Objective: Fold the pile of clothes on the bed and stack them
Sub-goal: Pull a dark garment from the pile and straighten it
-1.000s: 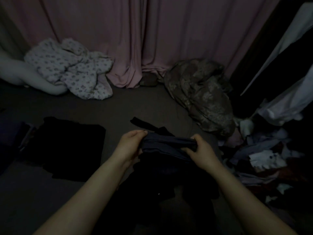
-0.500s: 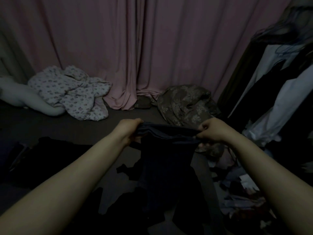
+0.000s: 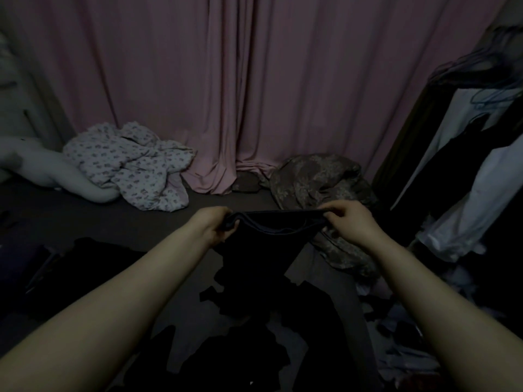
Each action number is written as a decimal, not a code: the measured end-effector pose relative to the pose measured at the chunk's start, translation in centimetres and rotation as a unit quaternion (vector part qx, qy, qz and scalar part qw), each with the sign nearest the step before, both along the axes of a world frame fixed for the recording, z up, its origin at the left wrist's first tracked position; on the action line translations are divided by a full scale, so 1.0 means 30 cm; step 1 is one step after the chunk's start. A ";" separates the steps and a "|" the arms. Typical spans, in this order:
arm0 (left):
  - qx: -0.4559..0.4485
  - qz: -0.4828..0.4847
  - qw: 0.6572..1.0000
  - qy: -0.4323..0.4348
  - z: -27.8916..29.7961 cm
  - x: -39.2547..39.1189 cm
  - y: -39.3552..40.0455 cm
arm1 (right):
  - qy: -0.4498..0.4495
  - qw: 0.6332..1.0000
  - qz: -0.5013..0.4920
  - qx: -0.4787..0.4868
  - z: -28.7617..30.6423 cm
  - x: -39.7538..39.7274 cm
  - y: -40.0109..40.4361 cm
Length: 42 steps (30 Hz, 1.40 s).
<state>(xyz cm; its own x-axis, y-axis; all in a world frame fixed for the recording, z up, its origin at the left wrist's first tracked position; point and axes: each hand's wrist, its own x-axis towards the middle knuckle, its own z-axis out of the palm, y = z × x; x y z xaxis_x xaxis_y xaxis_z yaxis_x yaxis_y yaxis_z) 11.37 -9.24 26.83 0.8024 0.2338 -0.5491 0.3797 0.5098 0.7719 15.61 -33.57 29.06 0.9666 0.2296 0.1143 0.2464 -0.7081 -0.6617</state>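
Note:
A dark garment (image 3: 263,250) hangs in the air over the bed (image 3: 135,222), stretched by its top edge between both hands. My left hand (image 3: 213,229) grips the left end of that edge and my right hand (image 3: 349,222) pinches the right end. Its lower part drops onto a heap of dark clothes (image 3: 254,335) near the bed's front; in the dim light I cannot tell where one ends and the other begins. A flat dark piece of clothing (image 3: 76,267) lies on the bed at the left.
A floral blanket (image 3: 133,168) and a white pillow (image 3: 51,171) lie at the back left by the pink curtain (image 3: 254,94). A camouflage bundle (image 3: 319,182) sits at the back right. Clothes hang on a rack (image 3: 481,151) at right, above a pile of mixed clothes (image 3: 410,349).
Both hands have lifted the dark garment up off the heap and pulled its top edge wider apart. The view has tilted upward.

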 end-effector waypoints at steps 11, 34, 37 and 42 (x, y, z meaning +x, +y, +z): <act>0.003 -0.026 0.999 0.023 -0.060 0.079 0.106 | -0.038 0.979 0.110 -0.167 -0.051 0.086 0.047; 0.218 -0.107 0.965 0.102 -0.320 -0.125 0.255 | -0.050 0.971 0.183 -0.142 -0.318 0.036 0.210; 0.265 -0.182 0.934 0.158 -0.479 -0.283 0.183 | 0.050 0.949 0.239 -0.199 -0.430 -0.058 0.111; 0.225 -0.294 0.905 0.210 -0.748 -0.565 -0.019 | 0.251 0.869 0.312 -0.291 -0.729 -0.273 -0.076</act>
